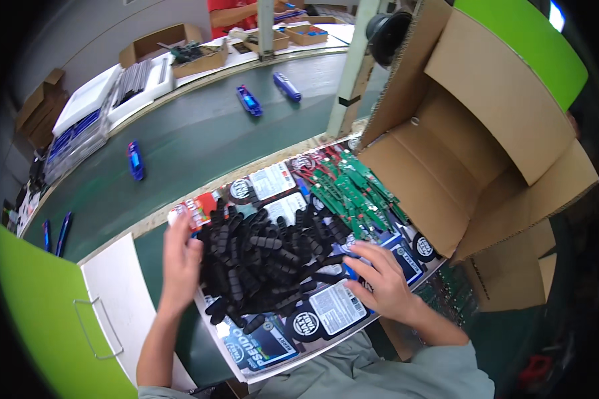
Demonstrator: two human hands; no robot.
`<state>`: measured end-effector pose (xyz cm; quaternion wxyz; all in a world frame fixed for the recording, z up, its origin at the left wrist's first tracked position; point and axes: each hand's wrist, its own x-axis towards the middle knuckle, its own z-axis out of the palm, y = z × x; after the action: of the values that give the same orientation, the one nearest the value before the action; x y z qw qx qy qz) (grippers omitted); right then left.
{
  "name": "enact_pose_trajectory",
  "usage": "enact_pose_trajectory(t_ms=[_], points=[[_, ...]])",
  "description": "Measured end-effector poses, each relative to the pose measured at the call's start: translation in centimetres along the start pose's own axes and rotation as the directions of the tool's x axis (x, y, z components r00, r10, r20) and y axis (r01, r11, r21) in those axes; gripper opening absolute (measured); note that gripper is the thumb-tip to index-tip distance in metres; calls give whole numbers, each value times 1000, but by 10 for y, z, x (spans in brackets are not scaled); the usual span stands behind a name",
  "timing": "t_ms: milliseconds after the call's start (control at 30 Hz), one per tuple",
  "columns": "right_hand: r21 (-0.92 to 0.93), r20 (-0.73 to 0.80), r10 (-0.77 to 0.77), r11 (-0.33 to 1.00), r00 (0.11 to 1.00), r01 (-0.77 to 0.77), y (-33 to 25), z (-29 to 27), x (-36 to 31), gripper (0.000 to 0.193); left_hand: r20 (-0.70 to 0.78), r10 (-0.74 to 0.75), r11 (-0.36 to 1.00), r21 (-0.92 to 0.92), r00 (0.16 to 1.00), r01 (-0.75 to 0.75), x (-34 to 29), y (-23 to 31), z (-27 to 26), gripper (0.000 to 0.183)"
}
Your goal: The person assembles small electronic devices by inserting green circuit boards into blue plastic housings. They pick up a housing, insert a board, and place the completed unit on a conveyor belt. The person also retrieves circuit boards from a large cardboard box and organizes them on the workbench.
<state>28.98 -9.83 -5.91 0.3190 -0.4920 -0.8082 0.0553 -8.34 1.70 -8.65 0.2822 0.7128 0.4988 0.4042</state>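
A long green counter (199,136) curves across the fisheye view behind a work spot where a person sits or stands over loose parts. At right, a large cardboard carton (422,166) lies tipped with its mouth toward the person, probably to keep its inside within easy reach. Before it, a printed panel (263,346) carries the parts directly in front of the person's body, apparently as a working surface that holds them together.

A heap of black pieces (263,256), short and rounded, covers the panel's middle and left, between the two hands. To its upper right, beside the carton, green circuit boards (353,193) overlap in a bundle, seemingly grouped apart so the two kinds do not mix.

The left hand (181,266) is held loosely spread at the heap's left edge, its palm turned inward; no grasped piece shows. The right hand (383,282) has its fingers apart and bent over the heap's right edge, just below the boards; whether it touches or pinches a piece cannot be told.

Smallest of all, three blue devices (249,100) lie spaced out along the counter, beyond the panel.
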Motion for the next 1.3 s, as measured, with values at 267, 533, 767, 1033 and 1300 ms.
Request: enact_pose_trajectory(t_ms=[267,533,767,1033,1300], points=[[-50,-436,258,949,862,-310,1,29,-98,48,-23,-216,955,-211,976,206,67,-62,-3,51],[-119,-629,149,951,763,-284,16,56,-88,62,-34,-97,986,133,995,101,64,-56,-3,40],[-129,-644,101,963,758,-238,25,62,-92,62,-88,71,948,316,994,-40,59,-54,12,32],[-95,-554,159,963,817,-252,21,61,-93,57,-309,19,992,122,951,19,30,-49,-6,31],[-150,-532,145,953,834,-262,18,54,-90,50,183,-139,944,322,973,75,-43,17,-48,22]])
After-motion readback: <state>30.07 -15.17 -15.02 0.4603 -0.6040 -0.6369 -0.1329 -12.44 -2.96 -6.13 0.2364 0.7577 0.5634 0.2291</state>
